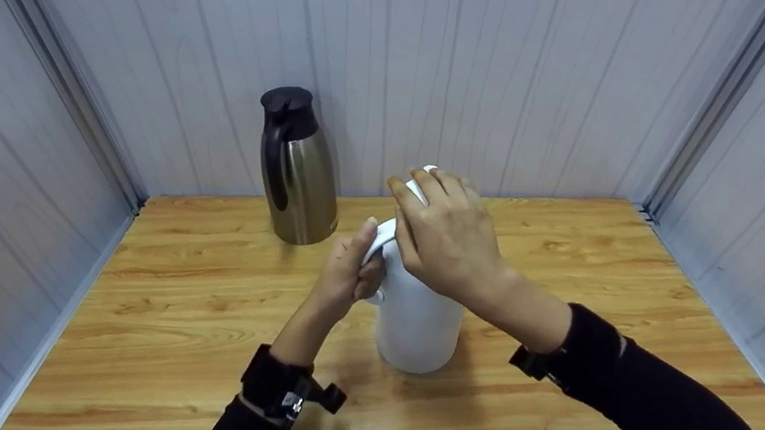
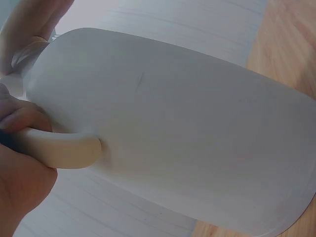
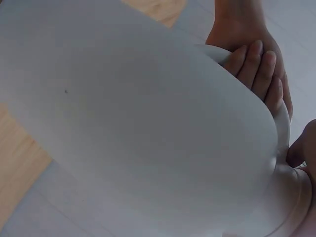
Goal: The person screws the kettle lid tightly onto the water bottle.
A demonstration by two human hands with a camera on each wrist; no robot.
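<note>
Gripping the tall white plastic jug (image 1: 416, 319) by its handle, the left hand (image 1: 347, 270) should brace firmly; right hand (image 1: 444, 232) clasps the lid.

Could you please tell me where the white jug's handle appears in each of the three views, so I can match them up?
Head: the handle sits centre frame, on the white jug's left side, gripped by the left hand.
Left wrist: handle at lower left, fingers curled over it.
Right wrist: handle at upper right, mostly hidden behind the jug, fingers wrapped round it.
Shared landmark: the wooden table.
</note>
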